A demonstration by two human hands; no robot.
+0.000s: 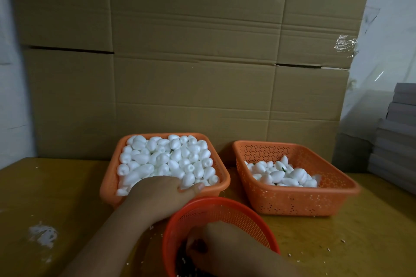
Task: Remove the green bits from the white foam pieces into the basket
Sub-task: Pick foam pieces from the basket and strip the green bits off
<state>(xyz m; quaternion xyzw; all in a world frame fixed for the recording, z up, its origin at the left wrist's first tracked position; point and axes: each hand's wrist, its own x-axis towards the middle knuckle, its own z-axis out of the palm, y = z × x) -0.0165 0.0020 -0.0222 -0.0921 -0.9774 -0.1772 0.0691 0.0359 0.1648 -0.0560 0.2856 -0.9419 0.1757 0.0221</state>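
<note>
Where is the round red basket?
The round red basket sits nearest the camera, on the table in front of both orange baskets, with the right hand inside it.

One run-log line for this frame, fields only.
left hand: in full basket, on foam pieces | right hand: inside round red basket, grip unclear | right basket: part full

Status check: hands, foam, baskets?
Left hand on foam pieces in full basket. Right hand down in round basket, grip unclear. Nothing blocking.

Left grip (162,193) reaches forward, palm down; right grip (216,245) curled.
</note>
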